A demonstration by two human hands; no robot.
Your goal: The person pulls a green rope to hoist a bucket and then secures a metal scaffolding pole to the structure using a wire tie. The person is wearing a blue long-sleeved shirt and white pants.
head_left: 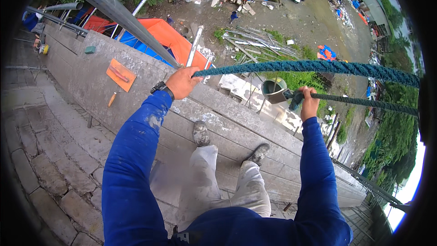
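Note:
My left hand (pixel 182 83), with a dark watch on its wrist, is closed on a thick teal rope (pixel 291 67) beside a steel scaffold pole (pixel 123 16). That rope runs off to the right edge. On the right, my right hand (pixel 310 103) grips a darker rope (pixel 364 101) just by a knotted end (pixel 296 100). Next to the knot is a bucket (pixel 273 89), seen from above beyond the plank edge; how it joins the rope is hard to make out. Both arms reach forward in blue sleeves.
I stand on scaffold planks (pixel 236 155) high above a yard. An orange float (pixel 121 75), a wooden-handled tool (pixel 112 99) and a green block (pixel 90 49) lie at the left. A block wall (pixel 59 173) rises at lower left. Pipes (pixel 259 43) and orange tarps (pixel 166 36) lie below.

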